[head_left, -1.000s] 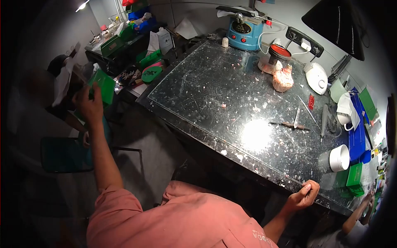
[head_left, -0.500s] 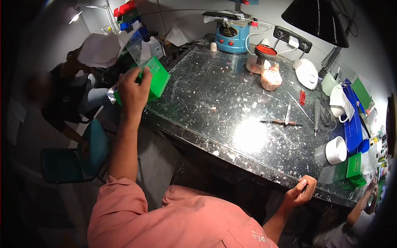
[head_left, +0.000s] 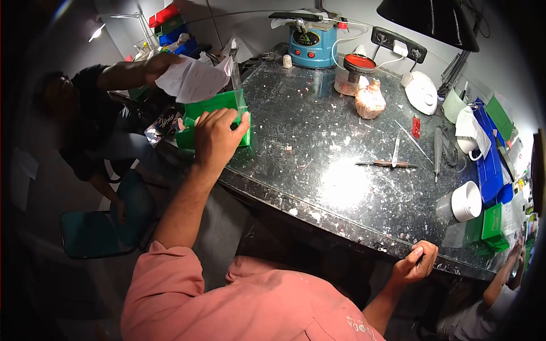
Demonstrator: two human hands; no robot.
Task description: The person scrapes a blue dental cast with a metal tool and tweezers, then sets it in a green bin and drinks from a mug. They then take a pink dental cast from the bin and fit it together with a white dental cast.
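Observation:
My left hand (head_left: 217, 133) is at the left end of the bench, over a green plastic box (head_left: 245, 136). Its fingers bend down into the box, with the tips hidden, and the thumb lies near the right wall. What they grip inside is not visible. My right hand (head_left: 419, 262) rests at the bench's front edge, curled into a loose fist, with nothing showing in it. Just beyond the box, another person's hand (head_left: 161, 67) holds printed paper sheets (head_left: 196, 80).
The speckled dark bench (head_left: 296, 131) holds a blue machine (head_left: 313, 46), a pinkish dental model (head_left: 371, 103), crossed tools (head_left: 387, 164), a grey handpiece (head_left: 438, 148) and a white tub (head_left: 466, 202). A black lamp shade (head_left: 429, 23) hangs above. A teal chair (head_left: 94, 233) stands left.
My left hand has moved right and down, from beside a clear sheet to inside the green box. The box sits slightly farther right. The other person's papers have moved toward it. My right hand stays put.

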